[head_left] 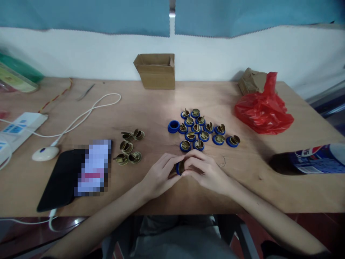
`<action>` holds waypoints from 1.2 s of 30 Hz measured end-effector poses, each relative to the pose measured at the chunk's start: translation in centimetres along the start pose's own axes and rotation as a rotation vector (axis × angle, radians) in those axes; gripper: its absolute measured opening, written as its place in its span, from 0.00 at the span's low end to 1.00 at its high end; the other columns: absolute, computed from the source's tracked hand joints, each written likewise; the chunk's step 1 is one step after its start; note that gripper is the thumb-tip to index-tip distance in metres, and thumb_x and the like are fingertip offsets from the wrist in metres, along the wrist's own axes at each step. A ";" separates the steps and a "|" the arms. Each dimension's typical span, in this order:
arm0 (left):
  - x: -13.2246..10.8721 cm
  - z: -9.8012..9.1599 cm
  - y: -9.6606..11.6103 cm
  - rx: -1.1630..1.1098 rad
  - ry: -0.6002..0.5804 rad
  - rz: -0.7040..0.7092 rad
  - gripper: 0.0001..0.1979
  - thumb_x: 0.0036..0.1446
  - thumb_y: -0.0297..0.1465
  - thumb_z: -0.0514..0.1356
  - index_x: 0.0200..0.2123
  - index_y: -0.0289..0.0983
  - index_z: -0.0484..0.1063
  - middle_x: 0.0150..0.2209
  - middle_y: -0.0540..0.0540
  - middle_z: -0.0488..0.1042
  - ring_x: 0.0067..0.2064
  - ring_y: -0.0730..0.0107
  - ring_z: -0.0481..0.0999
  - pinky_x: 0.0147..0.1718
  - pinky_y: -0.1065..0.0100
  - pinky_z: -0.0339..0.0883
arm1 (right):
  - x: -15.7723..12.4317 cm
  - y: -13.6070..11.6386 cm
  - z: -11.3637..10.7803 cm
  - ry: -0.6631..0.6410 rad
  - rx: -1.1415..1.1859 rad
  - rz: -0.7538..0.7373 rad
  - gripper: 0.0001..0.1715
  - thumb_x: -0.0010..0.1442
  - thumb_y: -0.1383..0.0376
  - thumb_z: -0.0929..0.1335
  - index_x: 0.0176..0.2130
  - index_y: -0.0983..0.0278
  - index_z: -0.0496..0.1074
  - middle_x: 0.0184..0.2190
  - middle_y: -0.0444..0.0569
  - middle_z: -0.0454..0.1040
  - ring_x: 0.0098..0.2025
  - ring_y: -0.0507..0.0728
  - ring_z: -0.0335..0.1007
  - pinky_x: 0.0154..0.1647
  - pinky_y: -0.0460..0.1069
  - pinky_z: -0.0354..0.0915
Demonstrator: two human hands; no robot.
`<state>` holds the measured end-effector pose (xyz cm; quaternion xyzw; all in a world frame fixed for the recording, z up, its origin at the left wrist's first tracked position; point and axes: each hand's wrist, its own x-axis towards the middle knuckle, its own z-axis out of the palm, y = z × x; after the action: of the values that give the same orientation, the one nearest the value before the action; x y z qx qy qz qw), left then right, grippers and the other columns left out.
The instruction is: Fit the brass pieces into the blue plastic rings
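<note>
- Left hand [161, 174] & right hand [208, 172] meet at the near middle of the table [151, 104]. Fingertips of both are pinched round one small blue cap [178, 168], so both are closed on it and neither is free.
- Cap stands on edge between the thumbs & forefingers, with a brass insert [181, 167] showing in its open face. Can't tell if the insert is fully seated; the fingers cover most of it.
- Handling, as a judgement: small, light, hard plastic ring w/ thin stamped metal inside. It looks stiff and not fragile, but smooth & round, so likely to slip or roll if let go on edge.
- Best hold looks like the outer rim, thumb opp. forefinger. The brass tabs look thin & may bend, so press on the flat part.
- Just beyond the hands, on the far side: a cluster of filled caps [204, 135], over a dozen, lying flat and touching or nearly so.
- An empty blue ring [174, 126] sits at the cluster's left edge.
- Left of the hands: loose brass pieces [126, 146] in a small group, apart from the cluster.
- A thin wire ring [222, 162] lies just right of the right hand.
- Further left at the near edge: a phone [60, 183]. Beyond it is a white mouse-like thing [45, 153] on a cable, and a power strip [20, 126] at far left.
- Far middle: an open cardboard box [157, 73] against the wall.
- Far right: a red plastic bag [262, 109]. Near right: a bottle [309, 160] on its side.
</note>
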<state>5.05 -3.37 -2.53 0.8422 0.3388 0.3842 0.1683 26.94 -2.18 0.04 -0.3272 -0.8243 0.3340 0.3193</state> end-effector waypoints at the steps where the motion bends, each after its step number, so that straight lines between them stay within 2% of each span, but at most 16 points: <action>1: 0.0 0.0 0.0 -0.005 0.004 0.003 0.22 0.65 0.29 0.64 0.61 0.38 0.65 0.47 0.40 0.78 0.47 0.61 0.80 0.46 0.62 0.77 | 0.0 0.0 0.1 0.017 -0.012 -0.014 0.08 0.69 0.63 0.70 0.37 0.63 0.71 0.44 0.53 0.72 0.44 0.56 0.74 0.45 0.52 0.74; 4: -0.2 0.0 -0.1 -0.013 0.021 0.007 0.21 0.65 0.28 0.63 0.60 0.38 0.65 0.47 0.40 0.77 0.48 0.61 0.80 0.46 0.63 0.77 | -0.3 -0.2 0.5 0.046 -0.097 -0.055 0.08 0.71 0.64 0.68 0.38 0.63 0.72 0.44 0.54 0.73 0.44 0.57 0.75 0.45 0.52 0.75; 8: -0.3 0.1 0.0 -0.007 0.072 0.010 0.15 0.66 0.27 0.61 0.55 0.39 0.68 0.47 0.40 0.76 0.48 0.63 0.80 0.45 0.64 0.78 | -0.9 -0.8 0.8 0.042 -0.352 -0.141 0.11 0.74 0.66 0.63 0.43 0.66 0.74 0.48 0.58 0.75 0.42 0.57 0.78 0.43 0.51 0.77; 13: -0.6 0.7 0.3 0.006 0.158 0.067 0.12 0.65 0.26 0.62 0.50 0.37 0.70 0.44 0.40 0.76 0.46 0.64 0.79 0.43 0.66 0.78 | -1.1 -1.5 0.9 0.072 -0.571 -0.263 0.18 0.75 0.71 0.58 0.41 0.68 0.75 0.45 0.57 0.78 0.37 0.55 0.79 0.37 0.48 0.78; 18: -0.8 1.3 0.2 0.019 0.225 0.086 0.11 0.62 0.24 0.64 0.47 0.37 0.71 0.42 0.42 0.76 0.44 0.65 0.78 0.41 0.67 0.78 | -0.8 -1.5 1.0 0.111 -0.593 -0.353 0.20 0.74 0.73 0.57 0.41 0.69 0.76 0.42 0.56 0.79 0.36 0.55 0.79 0.34 0.47 0.78; 23: -0.6 1.2 0.5 0.059 0.240 0.099 0.08 0.62 0.23 0.64 0.44 0.36 0.72 0.39 0.42 0.75 0.41 0.66 0.77 0.38 0.69 0.77 | -0.8 -1.4 1.2 0.070 -0.589 -0.320 0.22 0.75 0.72 0.57 0.38 0.68 0.75 0.38 0.54 0.79 0.31 0.53 0.77 0.31 0.47 0.77; 31: -0.8 1.2 0.4 0.077 0.232 0.087 0.10 0.60 0.22 0.66 0.44 0.36 0.73 0.38 0.42 0.75 0.39 0.66 0.77 0.35 0.69 0.76 | -0.9 -1.1 0.8 -0.005 -0.550 -0.278 0.20 0.75 0.72 0.57 0.45 0.68 0.76 0.46 0.57 0.79 0.38 0.55 0.79 0.38 0.49 0.80; 36: -1.0 1.2 0.2 0.052 0.219 0.065 0.11 0.60 0.22 0.65 0.45 0.37 0.73 0.38 0.43 0.75 0.38 0.67 0.77 0.33 0.71 0.75 | -0.8 -0.9 0.8 0.015 -0.551 -0.301 0.19 0.76 0.70 0.58 0.42 0.68 0.76 0.45 0.56 0.79 0.39 0.55 0.79 0.40 0.49 0.79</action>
<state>5.61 -4.23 -3.76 0.8097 0.3377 0.4704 0.0956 26.53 -3.61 0.02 -0.2782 -0.9206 0.0445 0.2705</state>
